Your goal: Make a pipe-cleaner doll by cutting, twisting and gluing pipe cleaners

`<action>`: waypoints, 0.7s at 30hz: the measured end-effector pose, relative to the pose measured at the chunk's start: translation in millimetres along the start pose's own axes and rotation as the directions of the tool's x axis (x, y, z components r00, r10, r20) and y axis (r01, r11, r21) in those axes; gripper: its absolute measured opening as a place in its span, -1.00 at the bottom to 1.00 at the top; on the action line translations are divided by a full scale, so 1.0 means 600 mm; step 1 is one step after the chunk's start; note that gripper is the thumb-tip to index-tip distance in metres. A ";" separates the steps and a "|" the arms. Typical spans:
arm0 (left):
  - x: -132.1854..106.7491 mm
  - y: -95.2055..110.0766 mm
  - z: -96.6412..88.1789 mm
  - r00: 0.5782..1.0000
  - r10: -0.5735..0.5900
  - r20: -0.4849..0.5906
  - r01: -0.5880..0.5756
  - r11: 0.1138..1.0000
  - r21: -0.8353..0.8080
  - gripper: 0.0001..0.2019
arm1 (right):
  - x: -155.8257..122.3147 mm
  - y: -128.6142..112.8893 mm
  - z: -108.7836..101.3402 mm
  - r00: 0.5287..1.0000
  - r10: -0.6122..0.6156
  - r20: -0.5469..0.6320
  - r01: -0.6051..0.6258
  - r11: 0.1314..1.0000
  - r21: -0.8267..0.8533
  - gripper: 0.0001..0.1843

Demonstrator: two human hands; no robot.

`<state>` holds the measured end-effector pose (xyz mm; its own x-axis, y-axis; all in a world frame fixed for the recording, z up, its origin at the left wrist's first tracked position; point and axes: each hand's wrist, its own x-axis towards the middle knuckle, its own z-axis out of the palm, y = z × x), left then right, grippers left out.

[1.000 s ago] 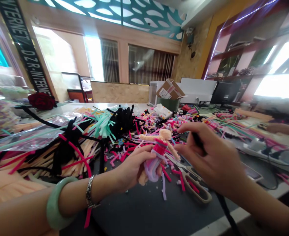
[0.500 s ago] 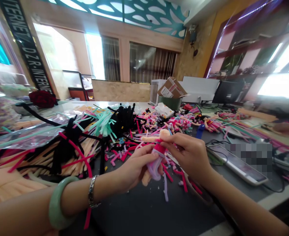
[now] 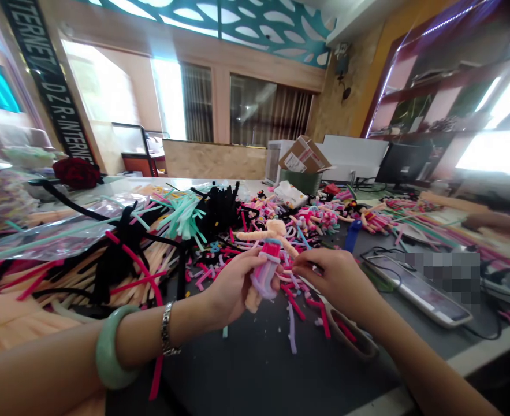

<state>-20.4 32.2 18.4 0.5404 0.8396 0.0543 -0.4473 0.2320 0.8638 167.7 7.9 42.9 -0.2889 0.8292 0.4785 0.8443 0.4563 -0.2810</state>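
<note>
My left hand [image 3: 233,286] grips a peach and pink pipe-cleaner doll [image 3: 267,267] around its lilac-wrapped body, with the doll's head and one arm sticking out above my fingers. My right hand [image 3: 335,278] sits just right of the doll, its curled fingertips at the end of the doll's peach arm. I cannot tell whether they pinch it. Below that hand lies the beige handle of a pair of scissors [image 3: 350,338]. Cut pink pipe-cleaner pieces [image 3: 207,277] are scattered under both hands.
Heaps of black [image 3: 215,212] and teal [image 3: 181,216] pipe cleaners lie left on the dark table [image 3: 259,370]. Small pipe-cleaner figures [image 3: 319,219] crowd behind. A tablet [image 3: 414,289] sits right, and a co-worker's hand [image 3: 497,222] is at the far right.
My right hand has come down from the doll's top and moved right, and its fingers have loosened. The doll sits a little lower and more upright in my left hand.
</note>
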 end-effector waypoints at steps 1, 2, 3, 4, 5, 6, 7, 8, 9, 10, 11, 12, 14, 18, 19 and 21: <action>0.000 0.001 0.001 1.000 -0.004 -0.012 0.004 1.000 -0.017 -0.81 | 0.000 0.001 0.001 0.998 0.030 0.047 -0.029 0.999 -0.019 -0.83; -0.001 0.003 0.002 1.000 -0.010 -0.019 0.009 0.999 -0.030 -0.83 | 0.001 0.002 0.002 0.995 0.058 0.080 -0.055 0.998 -0.038 -0.83; -0.002 0.005 0.003 1.000 -0.016 -0.022 0.015 0.999 -0.037 -0.83 | 0.001 0.002 0.003 0.991 0.083 0.101 -0.078 0.996 -0.054 -0.84; -0.002 0.006 0.004 1.000 -0.024 -0.021 0.023 0.999 -0.041 -0.83 | 0.001 0.003 0.004 0.988 0.102 0.117 -0.094 0.993 -0.067 -0.85; -0.002 0.007 0.003 0.999 -0.034 -0.016 0.034 0.999 -0.043 -0.81 | 0.001 0.004 0.003 0.985 0.112 0.131 -0.102 0.992 -0.076 -0.85; -0.002 0.007 0.002 0.999 -0.049 -0.008 0.048 0.998 -0.042 -0.79 | 0.000 0.005 0.003 0.983 0.115 0.140 -0.105 0.991 -0.082 -0.86; -0.002 0.007 0.000 0.998 -0.063 0.004 0.063 0.997 -0.039 -0.76 | 0.000 0.005 0.001 0.984 0.114 0.140 -0.102 0.991 -0.087 -0.85; -0.001 0.005 -0.002 0.997 -0.073 0.015 0.073 0.997 -0.034 -0.73 | -0.001 0.006 -0.001 0.985 0.110 0.133 -0.098 0.991 -0.094 -0.82; 0.000 0.004 -0.004 0.996 -0.080 0.028 0.081 0.996 -0.028 -0.70 | -0.001 0.007 -0.003 0.986 0.108 0.125 -0.095 0.990 -0.105 -0.76; 0.001 0.002 -0.007 0.996 -0.081 0.041 0.082 0.996 -0.025 -0.66 | -0.002 0.007 -0.006 0.988 0.106 0.110 -0.093 0.989 -0.118 -0.71; 0.002 -0.001 -0.009 0.996 -0.077 0.054 0.079 0.997 -0.025 -0.63 | -0.002 0.007 -0.009 0.991 0.101 0.085 -0.091 0.988 -0.123 -0.67; 0.002 -0.003 -0.010 0.995 -0.071 0.067 0.073 0.997 -0.027 -0.61 | -0.002 0.006 -0.011 0.994 0.095 0.046 -0.089 0.989 -0.114 -0.68; 0.001 -0.006 -0.011 0.994 -0.052 0.096 0.056 0.998 -0.033 -0.56 | -0.003 0.001 -0.015 0.996 0.083 -0.045 -0.086 0.994 -0.062 -0.75; -0.001 -0.012 -0.012 0.987 -0.057 0.149 0.060 0.998 -0.016 -0.41 | -0.006 -0.014 -0.009 0.984 0.061 -0.167 -0.050 0.996 0.070 -0.77; -0.001 -0.013 -0.013 0.985 -0.072 0.155 0.075 0.997 -0.012 -0.38 | -0.007 -0.018 -0.006 0.985 0.053 -0.166 -0.037 0.995 0.097 -0.76; -0.001 -0.016 -0.015 0.980 -0.110 0.164 0.112 0.994 -0.008 -0.32 | -0.008 -0.023 0.002 0.989 0.036 -0.146 -0.015 0.990 0.144 -0.76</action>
<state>-22.9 34.1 5.3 0.6959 0.7170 0.0407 -0.3891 0.3288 0.8605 156.9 -2.1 43.4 -0.1889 0.7889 0.5847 0.7749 0.4855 -0.4047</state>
